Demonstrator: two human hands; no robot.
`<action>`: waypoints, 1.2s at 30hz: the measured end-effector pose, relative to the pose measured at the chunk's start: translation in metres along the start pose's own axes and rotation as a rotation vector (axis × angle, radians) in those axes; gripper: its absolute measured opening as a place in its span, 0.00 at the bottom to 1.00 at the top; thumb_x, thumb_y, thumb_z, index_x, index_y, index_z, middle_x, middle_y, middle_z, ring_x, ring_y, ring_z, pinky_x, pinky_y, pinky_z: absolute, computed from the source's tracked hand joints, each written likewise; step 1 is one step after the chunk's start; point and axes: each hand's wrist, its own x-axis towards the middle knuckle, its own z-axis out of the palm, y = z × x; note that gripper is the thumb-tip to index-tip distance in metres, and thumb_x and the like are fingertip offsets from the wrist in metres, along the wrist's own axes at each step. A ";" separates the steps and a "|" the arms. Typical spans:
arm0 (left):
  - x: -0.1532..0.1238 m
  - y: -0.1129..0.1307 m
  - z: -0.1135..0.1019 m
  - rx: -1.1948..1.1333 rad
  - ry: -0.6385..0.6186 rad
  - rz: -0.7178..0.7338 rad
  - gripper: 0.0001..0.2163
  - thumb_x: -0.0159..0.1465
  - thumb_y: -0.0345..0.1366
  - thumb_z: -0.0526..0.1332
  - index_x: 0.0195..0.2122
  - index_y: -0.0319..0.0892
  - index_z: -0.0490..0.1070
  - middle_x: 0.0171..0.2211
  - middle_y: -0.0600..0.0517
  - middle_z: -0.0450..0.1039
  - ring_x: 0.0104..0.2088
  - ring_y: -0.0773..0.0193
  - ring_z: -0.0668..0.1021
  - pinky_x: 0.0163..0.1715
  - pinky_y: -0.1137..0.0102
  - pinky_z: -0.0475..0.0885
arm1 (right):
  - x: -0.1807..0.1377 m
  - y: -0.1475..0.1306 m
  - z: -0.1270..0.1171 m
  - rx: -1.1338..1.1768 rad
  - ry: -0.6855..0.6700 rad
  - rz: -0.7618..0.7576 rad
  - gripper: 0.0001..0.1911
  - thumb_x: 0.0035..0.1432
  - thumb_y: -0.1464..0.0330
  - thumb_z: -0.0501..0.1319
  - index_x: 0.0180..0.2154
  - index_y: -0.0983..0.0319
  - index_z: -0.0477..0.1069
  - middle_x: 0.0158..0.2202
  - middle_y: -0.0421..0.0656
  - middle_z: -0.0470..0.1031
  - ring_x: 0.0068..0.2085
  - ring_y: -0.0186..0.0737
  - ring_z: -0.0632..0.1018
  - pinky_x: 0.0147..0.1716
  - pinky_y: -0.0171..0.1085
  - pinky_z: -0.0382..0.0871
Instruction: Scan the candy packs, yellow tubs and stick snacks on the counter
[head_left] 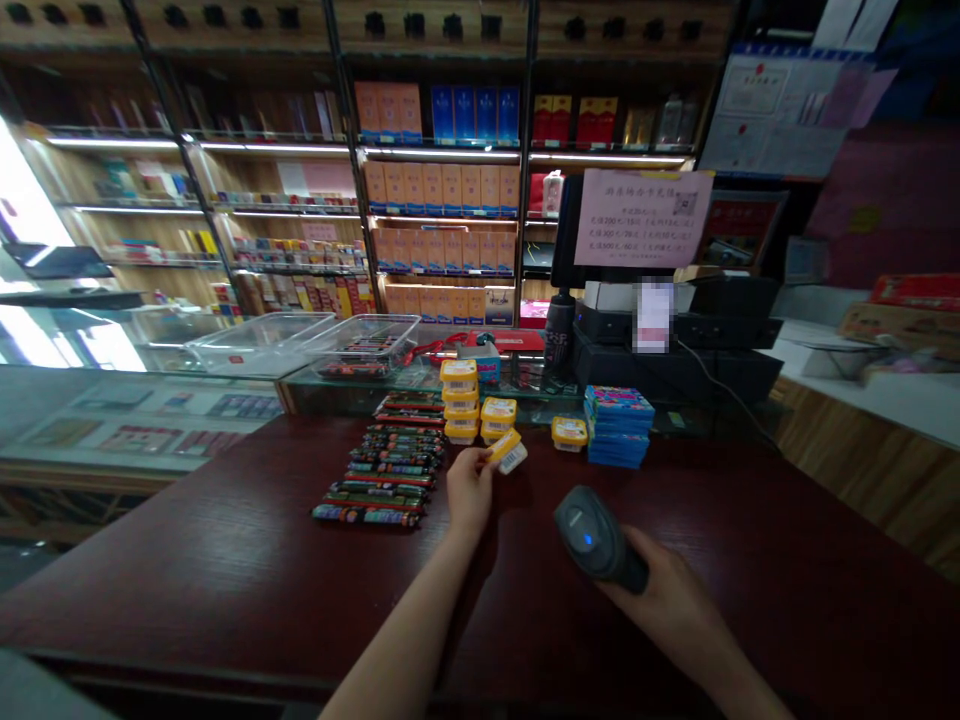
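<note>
Yellow-lidded plastic tub (508,450) before black handheld scanner (592,535)
Grip of left hand (469,490) pinched it; right hand (667,595) clasped the scanner.

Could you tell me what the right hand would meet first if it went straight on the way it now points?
Probably the yellow pack held up by the left hand; the right hand and its scanner aim there, though depth is unclear.

I can't read any of the words or numbers here. The pink sign (643,217) on the monitor (562,235) has rows of print and a QR code, all too small to make out. The pack (508,450) in my left hand (469,490) shows a white barcode label with blurred digits. The slip (654,315) under the sign is a blur.
</note>
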 end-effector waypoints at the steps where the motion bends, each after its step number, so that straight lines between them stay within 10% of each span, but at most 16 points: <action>1: -0.001 -0.001 0.001 -0.006 0.001 -0.014 0.05 0.56 0.31 0.61 0.33 0.39 0.72 0.33 0.50 0.74 0.33 0.64 0.77 0.36 0.68 0.73 | 0.000 -0.007 0.000 0.085 -0.020 -0.001 0.19 0.48 0.64 0.61 0.45 0.58 0.72 0.41 0.44 0.79 0.42 0.44 0.78 0.41 0.38 0.69; 14: -0.006 0.006 -0.004 0.154 0.023 0.113 0.02 0.56 0.28 0.60 0.31 0.40 0.71 0.32 0.50 0.74 0.34 0.64 0.76 0.36 0.69 0.71 | -0.001 -0.038 -0.005 0.243 -0.166 0.019 0.20 0.50 0.66 0.62 0.46 0.61 0.71 0.46 0.45 0.77 0.47 0.43 0.76 0.48 0.40 0.67; 21: -0.010 0.001 -0.003 0.054 -0.007 0.143 0.04 0.56 0.28 0.60 0.33 0.41 0.71 0.33 0.52 0.73 0.35 0.65 0.76 0.38 0.69 0.73 | 0.002 -0.018 -0.008 -0.311 -0.047 0.006 0.15 0.51 0.69 0.59 0.43 0.56 0.71 0.36 0.41 0.79 0.35 0.44 0.79 0.33 0.38 0.67; 36: 0.003 0.019 0.059 0.217 -0.485 0.310 0.08 0.55 0.23 0.59 0.33 0.41 0.74 0.42 0.48 0.72 0.42 0.62 0.76 0.44 0.69 0.71 | 0.000 0.044 0.004 -0.589 0.088 -0.067 0.20 0.54 0.73 0.54 0.49 0.58 0.67 0.44 0.44 0.77 0.41 0.43 0.78 0.37 0.39 0.68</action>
